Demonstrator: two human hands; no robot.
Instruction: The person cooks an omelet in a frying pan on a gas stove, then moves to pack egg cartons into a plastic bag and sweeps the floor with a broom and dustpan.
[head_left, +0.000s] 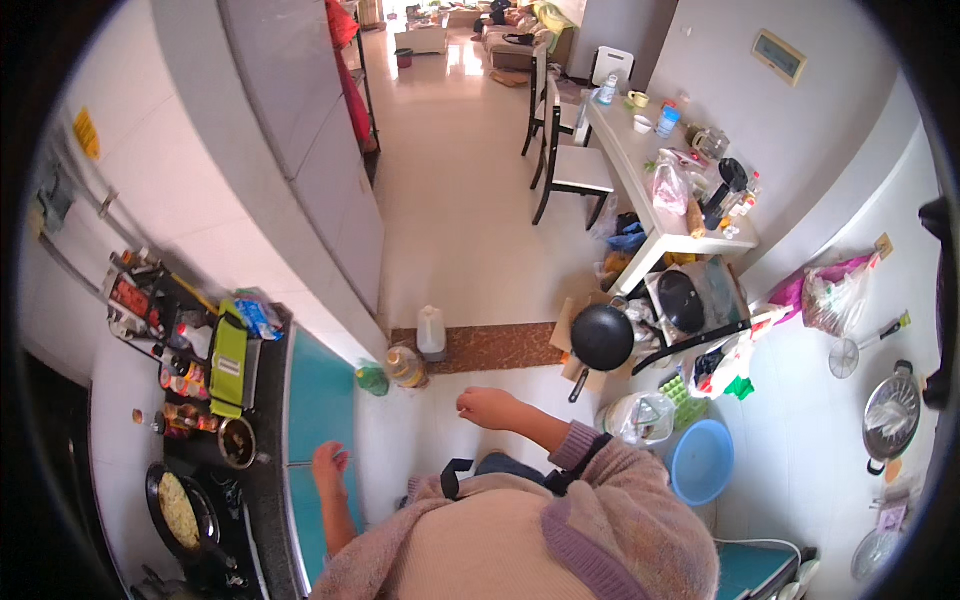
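My left hand (330, 466) hangs beside the teal cabinet door (321, 401) below the black counter. Its fingers are curled, and whether it holds something small cannot be told. My right hand (486, 408) is held out in front of my body over the floor, its fingers curled inward; nothing shows in it. Left of my left hand, a black frying pan (214, 517) with a pale yellow food (178, 510) sits on the gas stove. A small metal pot (237, 442) with dark contents stands near it on the counter.
Sauce bottles (184, 379) and a green tray (229, 364) crowd the counter. A jug (431, 331) and a large bottle (405, 366) stand by the doorway. On the right are a blue basin (701, 463), a black wok (602, 337) and a cluttered table (652, 214) with chairs (574, 169).
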